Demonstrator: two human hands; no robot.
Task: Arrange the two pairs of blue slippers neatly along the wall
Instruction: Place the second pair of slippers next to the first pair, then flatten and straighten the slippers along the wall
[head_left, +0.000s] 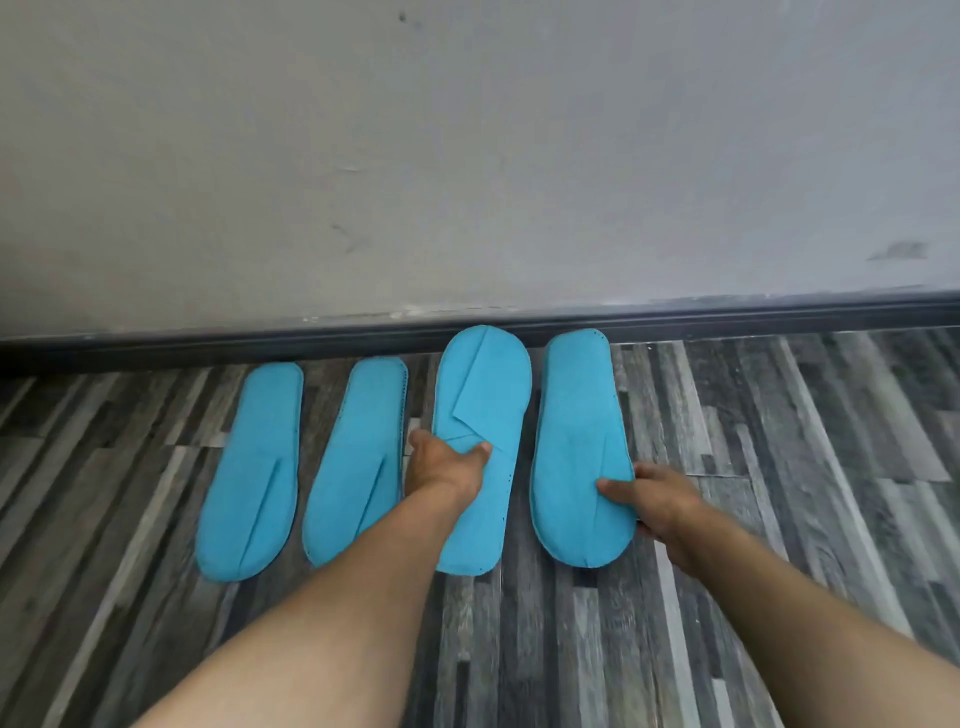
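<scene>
Blue slippers (483, 441) (579, 447) pinched by left hand (447, 467), right hand (657, 499).

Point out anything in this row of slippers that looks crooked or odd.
The third slipper, gripped by the left hand, has its top flap folded and creased, unlike the others. It and the fourth slipper, held by the right hand, sit closer to the wall than the two on the left, so the row is uneven.
</scene>
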